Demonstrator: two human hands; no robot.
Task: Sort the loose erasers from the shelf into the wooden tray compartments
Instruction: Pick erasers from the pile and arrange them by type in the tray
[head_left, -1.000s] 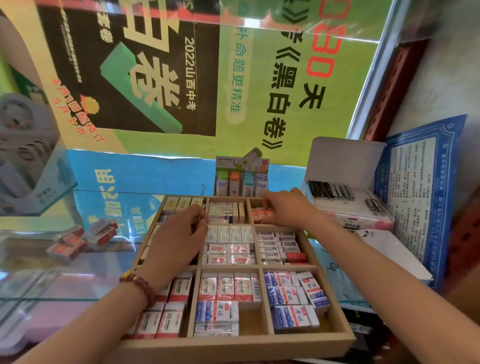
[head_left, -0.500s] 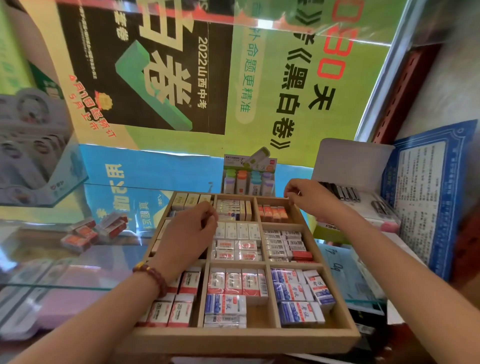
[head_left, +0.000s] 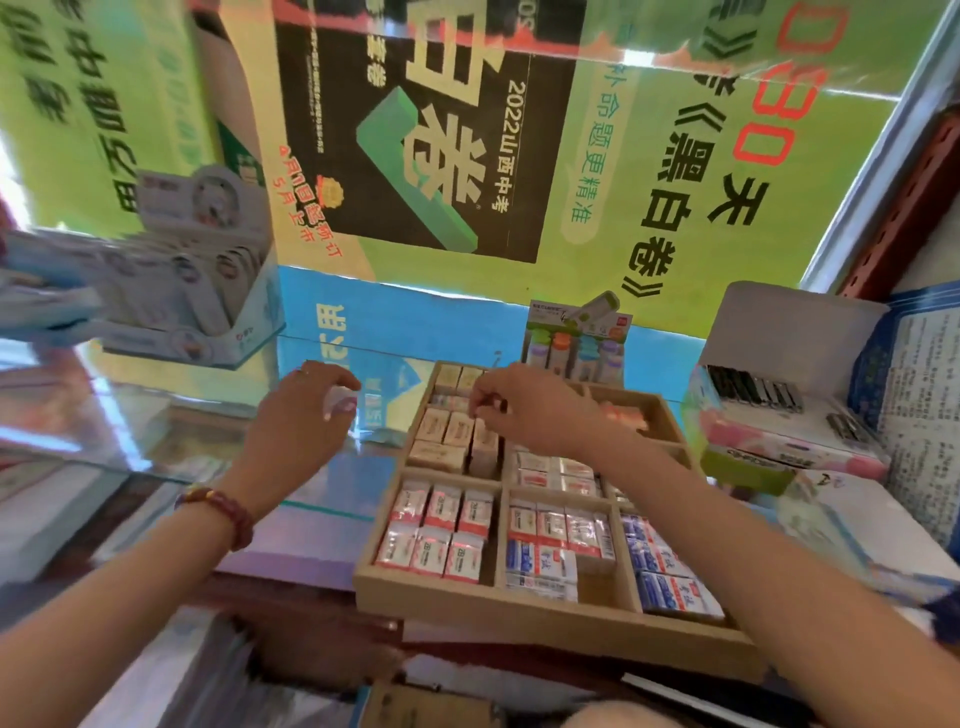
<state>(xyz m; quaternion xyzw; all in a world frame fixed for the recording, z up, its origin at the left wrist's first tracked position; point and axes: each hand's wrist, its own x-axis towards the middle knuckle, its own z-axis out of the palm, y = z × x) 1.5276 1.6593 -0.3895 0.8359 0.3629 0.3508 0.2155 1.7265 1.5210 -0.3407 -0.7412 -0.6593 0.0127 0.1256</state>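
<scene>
- The wooden tray (head_left: 519, 616) is seen lying on the shelf, its compartments filled with rows of wrapped erasers.
- Beige-wrapped erasers (head_left: 449, 434) are packed in the left middle compartment, red-and-white ones (head_left: 441, 525) in the near left compartment, and blue-wrapped ones (head_left: 670, 577) in the near right compartment.
- The left hand (head_left: 298, 421) is held over the glass shelf (head_left: 171, 415), just left of the tray and apart from it, with the fingers curled downward; whether anything is grasped cannot be told (the picture is blurred there).
- A bead bracelet (head_left: 221, 512) is worn on the left wrist.
- The right hand (head_left: 535, 410) is reached across the tray to its left side, above the beige erasers, with thumb and fingertips pinched together; a small dark shape is glimpsed between them, but what it is cannot be told.
- A white display box (head_left: 208, 291) is seen at the left on the glass, and an open white box of dark pens (head_left: 758, 389) at the right of the tray.
- A small pack of coloured tubes (head_left: 576, 343) stands behind the tray.
</scene>
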